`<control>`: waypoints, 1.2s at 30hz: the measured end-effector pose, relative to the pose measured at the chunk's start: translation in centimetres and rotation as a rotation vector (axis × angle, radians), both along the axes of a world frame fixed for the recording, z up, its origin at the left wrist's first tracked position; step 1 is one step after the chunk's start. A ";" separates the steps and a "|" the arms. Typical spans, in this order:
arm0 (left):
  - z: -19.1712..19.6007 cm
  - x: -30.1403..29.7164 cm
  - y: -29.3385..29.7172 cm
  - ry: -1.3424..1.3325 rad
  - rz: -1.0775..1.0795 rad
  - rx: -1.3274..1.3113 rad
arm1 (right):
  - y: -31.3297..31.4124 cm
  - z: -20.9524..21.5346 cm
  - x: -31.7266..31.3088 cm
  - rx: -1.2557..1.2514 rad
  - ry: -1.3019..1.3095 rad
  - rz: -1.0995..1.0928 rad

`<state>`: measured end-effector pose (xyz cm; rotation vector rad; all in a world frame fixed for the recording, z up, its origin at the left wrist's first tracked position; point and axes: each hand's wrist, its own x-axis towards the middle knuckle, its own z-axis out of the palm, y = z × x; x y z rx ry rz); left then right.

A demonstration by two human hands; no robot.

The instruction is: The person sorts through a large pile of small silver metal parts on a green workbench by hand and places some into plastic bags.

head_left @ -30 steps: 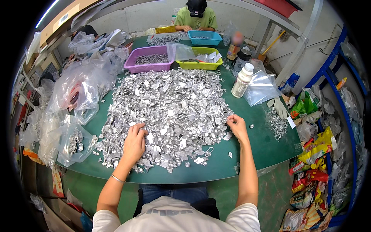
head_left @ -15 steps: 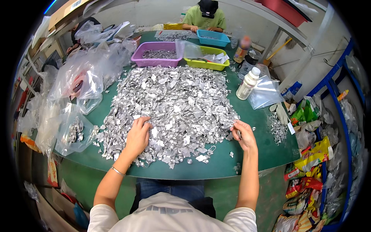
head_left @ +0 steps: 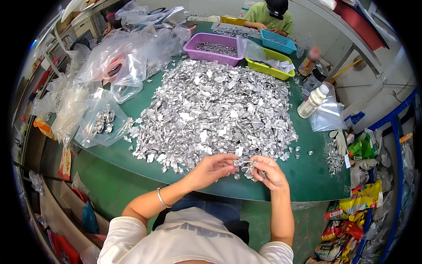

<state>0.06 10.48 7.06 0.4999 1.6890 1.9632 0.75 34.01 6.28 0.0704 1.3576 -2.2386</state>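
A wide heap of small silvery metal pieces [head_left: 220,110], flat and curved in shape, covers the middle of the green table. Both hands meet at the heap's near edge, close to the table's front. With its fingers closed, my right hand [head_left: 271,174] grips a few small metal pieces [head_left: 249,170], some partly hidden behind the fingers. My left hand [head_left: 212,170], a bangle on its wrist, has thumb and fingertips at the end of a small metal piece [head_left: 238,163], pinching it beside the right hand's fingers. The exact kind of these pieces is too small to make out.
Behind the heap are a purple basin [head_left: 211,53] of metal pieces, a lime-green basin [head_left: 269,70] and a blue basin [head_left: 279,42]. A white bottle [head_left: 313,102] stands at right. Clear plastic bags [head_left: 112,66] pile up at left. A co-worker [head_left: 271,17] sits opposite.
My hands have come together near the table's front edge; the left has left the heap and moved right, the right has drawn nearer. The whole view has shifted as well.
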 end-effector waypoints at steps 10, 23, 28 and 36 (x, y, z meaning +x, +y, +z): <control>-0.8 0.4 -0.9 -0.540 0.007 0.288 | -2.4 -0.2 0.8 -0.187 -0.094 -0.001; -3.3 3.4 0.1 -0.555 -0.118 0.084 | -5.9 -1.0 4.3 0.699 0.351 -0.085; -5.8 3.9 -0.9 -0.663 -0.172 0.138 | -3.1 -1.7 4.8 0.635 0.348 0.004; -5.5 4.2 -0.3 -0.769 -0.100 0.233 | 1.5 -2.8 4.2 1.655 0.698 -0.250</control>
